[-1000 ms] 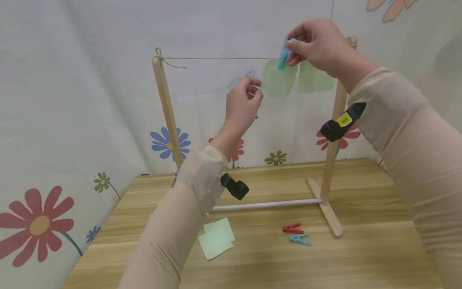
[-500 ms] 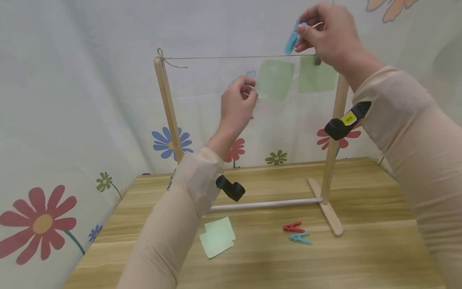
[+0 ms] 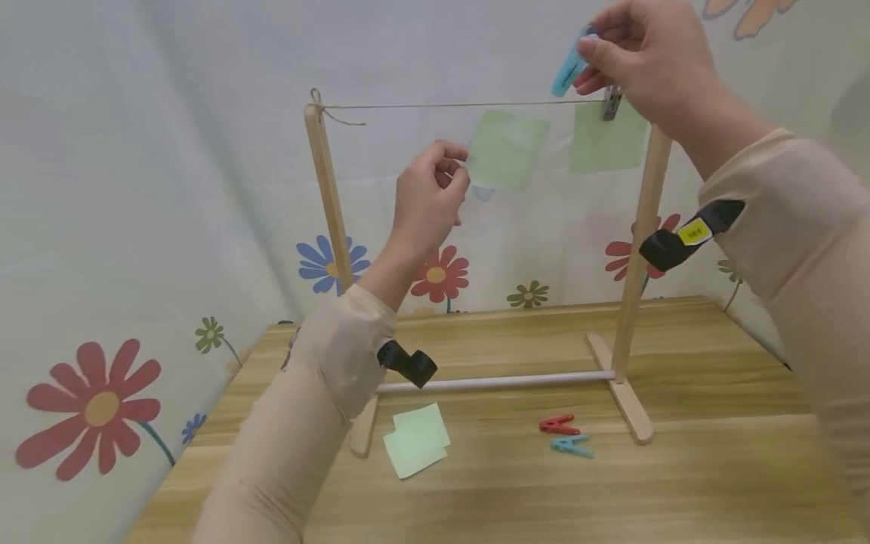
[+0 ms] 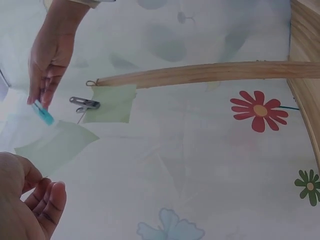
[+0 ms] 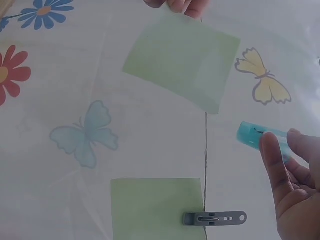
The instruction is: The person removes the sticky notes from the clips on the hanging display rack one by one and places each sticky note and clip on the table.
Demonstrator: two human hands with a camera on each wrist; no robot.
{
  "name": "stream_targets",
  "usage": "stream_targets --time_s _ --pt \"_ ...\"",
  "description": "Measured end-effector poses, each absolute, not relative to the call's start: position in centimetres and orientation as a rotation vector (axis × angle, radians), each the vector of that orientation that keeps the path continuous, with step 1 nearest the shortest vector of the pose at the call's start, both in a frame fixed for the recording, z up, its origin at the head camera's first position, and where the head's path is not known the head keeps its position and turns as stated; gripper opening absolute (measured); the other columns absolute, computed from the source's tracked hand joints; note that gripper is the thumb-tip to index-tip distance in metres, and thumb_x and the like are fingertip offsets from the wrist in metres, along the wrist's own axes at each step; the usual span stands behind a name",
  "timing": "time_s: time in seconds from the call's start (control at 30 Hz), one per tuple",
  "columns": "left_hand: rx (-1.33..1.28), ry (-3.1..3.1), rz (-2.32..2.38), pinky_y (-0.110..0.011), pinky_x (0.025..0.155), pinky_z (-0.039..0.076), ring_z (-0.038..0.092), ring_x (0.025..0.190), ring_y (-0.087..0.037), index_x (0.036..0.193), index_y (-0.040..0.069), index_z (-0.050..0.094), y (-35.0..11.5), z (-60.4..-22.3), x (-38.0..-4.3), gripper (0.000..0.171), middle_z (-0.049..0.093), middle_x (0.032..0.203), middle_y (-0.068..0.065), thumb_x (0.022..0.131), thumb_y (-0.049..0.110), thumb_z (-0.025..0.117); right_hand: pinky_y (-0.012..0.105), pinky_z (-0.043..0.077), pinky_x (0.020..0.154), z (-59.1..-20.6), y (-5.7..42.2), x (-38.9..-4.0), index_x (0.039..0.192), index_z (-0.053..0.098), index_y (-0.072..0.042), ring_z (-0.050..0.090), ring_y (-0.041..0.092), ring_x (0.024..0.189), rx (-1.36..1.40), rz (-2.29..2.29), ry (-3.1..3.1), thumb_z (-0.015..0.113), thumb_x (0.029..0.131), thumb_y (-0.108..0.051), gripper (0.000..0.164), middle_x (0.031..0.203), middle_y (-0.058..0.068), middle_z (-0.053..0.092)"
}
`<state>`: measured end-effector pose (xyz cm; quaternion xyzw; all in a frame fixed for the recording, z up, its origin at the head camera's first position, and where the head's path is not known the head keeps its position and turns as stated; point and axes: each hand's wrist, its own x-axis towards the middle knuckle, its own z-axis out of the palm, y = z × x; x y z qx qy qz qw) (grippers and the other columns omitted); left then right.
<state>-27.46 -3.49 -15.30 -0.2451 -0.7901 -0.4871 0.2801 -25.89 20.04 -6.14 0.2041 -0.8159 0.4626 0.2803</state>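
Left grip (image 3: 431,185): thumb and finger pinched together on the near side edge of a green sheet; remaining fingers loosely curled.

Green sheet (image 3: 510,149): just right of the left grip, below and left of the right grip; tilted, slightly bowed, near the string (image 3: 421,106), with no clip on it; contact with the string cannot be told; judged thin paper, very light, limp, apt to crease under a hard pinch; best taken lightly at a side edge or corner, upper edge left free.

Right grip (image 3: 652,53): thumb and fingers drawn in on the rear end of a blue clip.

Blue clip (image 3: 571,64): biting end down and left of the right grip, above the string, apart from the green sheet; whether its jaws are parted cannot be told; judged light, stiff, smooth plastic, sprung; best squeezed at the rear arms.

Hung sheet (image 3: 598,143): just below the right grip, held at the string by a grey clip (image 3: 612,103).

Loose sheets (image 3: 418,446): well below the left grip, overlapping on the bench (image 3: 516,499); likely to need a corner lifted first.

Red clip (image 3: 557,425) and spare clip (image 3: 572,446): well below the right grip, side by side on the bench.
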Motion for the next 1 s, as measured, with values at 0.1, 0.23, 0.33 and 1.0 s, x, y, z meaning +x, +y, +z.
stream_targets --time_s 0.1,0.23,0.33,1.0 --pt "-0.671 -2.124 -1.317 -0.024 0.050 0.051 0.052 0.055 -0.016 0.113 0.007 0.061 -3.7 -15.3 -27.3 0.021 0.055 0.082 -0.001 0.096 0.009 0.049 0.003 0.050 0.074 -6.3 20.3 -25.5 0.105 0.057 -0.017 0.064 0.000 0.075 0.592 1.309 -2.146 0.061 0.093 -0.019 0.013 0.091 -0.009 0.061" --pt "-0.684 -2.134 -1.352 -0.023 0.049 0.050 0.052 0.052 -0.017 0.113 0.006 0.061 -3.8 -15.6 -27.0 0.021 0.055 0.083 -0.002 0.096 0.009 0.050 0.003 0.050 0.075 -6.6 20.6 -24.9 0.103 0.057 -0.017 0.066 0.001 0.075 0.648 1.344 -2.103 0.063 0.092 -0.015 0.013 0.089 -0.008 0.063" --pt "-0.703 -2.137 -1.380 -0.023 0.047 0.049 0.054 0.056 -0.020 0.114 0.005 0.061 -3.9 -15.9 -26.6 0.021 0.055 0.084 -0.003 0.096 0.008 0.050 0.004 0.050 0.075 -6.9 20.8 -24.4 0.103 0.058 -0.015 0.067 0.001 0.075 0.673 1.328 -2.087 0.064 0.091 -0.013 0.014 0.087 -0.008 0.064" --pt "-0.850 -2.235 -1.376 -0.022 0.047 0.048 0.050 0.047 -0.017 0.109 -0.002 0.064 -6.4 -19.0 -25.4 0.021 0.053 0.070 -0.006 0.094 0.002 0.051 0.005 0.052 0.075 -11.3 22.1 -21.9 0.116 0.058 -0.005 0.070 0.001 0.074 0.771 1.263 -2.162 0.062 0.091 -0.005 0.026 0.089 -0.009 0.070"
